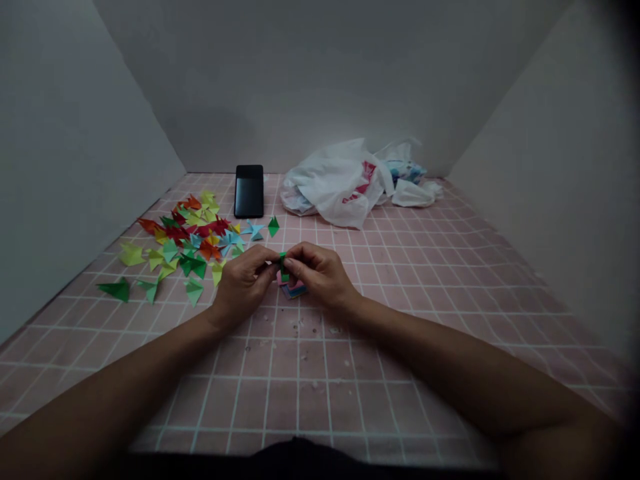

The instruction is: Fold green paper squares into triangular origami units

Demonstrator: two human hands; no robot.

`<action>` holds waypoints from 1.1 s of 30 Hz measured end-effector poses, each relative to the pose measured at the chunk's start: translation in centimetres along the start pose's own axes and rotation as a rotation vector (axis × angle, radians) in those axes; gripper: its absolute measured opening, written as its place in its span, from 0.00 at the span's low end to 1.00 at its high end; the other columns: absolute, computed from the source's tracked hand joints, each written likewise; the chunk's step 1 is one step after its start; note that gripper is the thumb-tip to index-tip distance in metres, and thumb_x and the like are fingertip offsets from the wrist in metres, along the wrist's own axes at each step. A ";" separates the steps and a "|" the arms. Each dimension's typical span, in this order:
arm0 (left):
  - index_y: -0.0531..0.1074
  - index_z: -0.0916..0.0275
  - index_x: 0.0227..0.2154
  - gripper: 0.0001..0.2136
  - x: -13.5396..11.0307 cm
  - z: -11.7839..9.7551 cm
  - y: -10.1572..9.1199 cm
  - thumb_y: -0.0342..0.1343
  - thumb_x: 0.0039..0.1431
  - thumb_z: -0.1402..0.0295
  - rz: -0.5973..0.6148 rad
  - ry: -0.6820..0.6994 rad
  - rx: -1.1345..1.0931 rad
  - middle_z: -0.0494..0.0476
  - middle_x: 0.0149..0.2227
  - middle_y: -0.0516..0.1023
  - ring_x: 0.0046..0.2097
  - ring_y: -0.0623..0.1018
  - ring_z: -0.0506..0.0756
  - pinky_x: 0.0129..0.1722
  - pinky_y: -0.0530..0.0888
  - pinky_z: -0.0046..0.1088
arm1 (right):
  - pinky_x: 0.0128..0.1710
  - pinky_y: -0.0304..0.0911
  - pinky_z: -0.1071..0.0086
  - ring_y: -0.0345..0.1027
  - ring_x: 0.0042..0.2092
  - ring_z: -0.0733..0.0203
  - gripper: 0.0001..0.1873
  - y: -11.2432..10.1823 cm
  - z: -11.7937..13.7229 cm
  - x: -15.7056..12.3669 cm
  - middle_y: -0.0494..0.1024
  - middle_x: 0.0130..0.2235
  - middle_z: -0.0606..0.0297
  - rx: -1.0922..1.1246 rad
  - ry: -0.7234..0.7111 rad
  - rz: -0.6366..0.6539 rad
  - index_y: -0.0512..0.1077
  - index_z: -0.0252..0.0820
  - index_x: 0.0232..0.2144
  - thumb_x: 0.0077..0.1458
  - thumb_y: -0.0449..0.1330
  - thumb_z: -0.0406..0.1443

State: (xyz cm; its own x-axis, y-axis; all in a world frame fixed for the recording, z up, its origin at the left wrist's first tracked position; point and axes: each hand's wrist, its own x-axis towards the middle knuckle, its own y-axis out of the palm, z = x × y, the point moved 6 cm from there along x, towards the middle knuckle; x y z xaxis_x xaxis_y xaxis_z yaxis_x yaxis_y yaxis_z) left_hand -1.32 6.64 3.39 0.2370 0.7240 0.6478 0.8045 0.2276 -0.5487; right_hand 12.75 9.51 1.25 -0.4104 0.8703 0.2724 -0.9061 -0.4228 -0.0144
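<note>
Right now, your left hand [243, 285] and right hand [320, 272] pinch a folded green paper piece [284, 267] together, just above a small stack of paper squares [293, 289]. Colourful folded paper units [190, 240] spread left across the bench [300, 400]; a black phone [249, 191] and a white plastic bag [335, 183] sit by its far edge.

place: craft booth | signs: white walls [75, 167], pink grid mat [300, 400], folded paper [193, 243]

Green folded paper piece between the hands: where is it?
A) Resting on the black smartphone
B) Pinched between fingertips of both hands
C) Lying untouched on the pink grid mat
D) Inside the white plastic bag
B: the left hand and right hand meet at the green folded paper piece, gripping it with their fingertips.
</note>
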 end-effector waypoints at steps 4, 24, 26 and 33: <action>0.75 0.62 0.37 0.07 -0.1 -0.1 0.0 0.58 0.61 0.81 -0.002 0.030 0.014 0.51 0.31 0.77 0.33 0.78 0.51 0.32 0.73 0.25 | 0.26 0.64 0.73 0.68 0.26 0.68 0.10 0.0 -0.1 0.1 0.74 0.26 0.69 0.011 0.015 -0.002 0.71 0.41 0.31 0.59 0.62 0.41; 0.74 0.60 0.38 0.07 0.0 -1.3 -0.2 0.53 0.67 0.77 0.004 0.172 0.257 0.53 0.34 0.78 0.36 0.79 0.53 0.36 0.73 0.27 | 0.28 0.65 0.72 0.68 0.27 0.67 0.14 0.1 0.4 -0.2 0.74 0.26 0.68 0.072 0.051 0.018 0.71 0.40 0.29 0.59 0.62 0.45; 0.74 0.61 0.38 0.07 0.0 -1.4 -0.2 0.53 0.67 0.77 0.009 0.172 0.271 0.54 0.34 0.79 0.36 0.79 0.53 0.36 0.73 0.27 | 0.28 0.65 0.72 0.68 0.27 0.67 0.13 0.1 0.3 -0.2 0.74 0.26 0.69 0.096 0.063 0.020 0.71 0.40 0.30 0.58 0.62 0.44; 0.75 0.60 0.39 0.07 -0.1 -1.3 -0.1 0.53 0.67 0.76 -0.003 0.184 0.320 0.55 0.35 0.80 0.36 0.80 0.53 0.35 0.74 0.26 | 0.27 0.64 0.72 0.68 0.26 0.67 0.10 0.0 0.2 -0.2 0.74 0.26 0.69 0.109 0.087 0.006 0.71 0.40 0.30 0.56 0.62 0.41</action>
State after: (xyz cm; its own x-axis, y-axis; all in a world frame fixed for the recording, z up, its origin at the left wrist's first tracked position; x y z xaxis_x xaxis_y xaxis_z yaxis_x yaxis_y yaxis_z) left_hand -0.74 5.65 4.06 0.3526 0.6002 0.7179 0.6013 0.4425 -0.6653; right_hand 12.85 9.33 1.40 -0.4276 0.8842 0.1877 -0.8890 -0.4490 0.0898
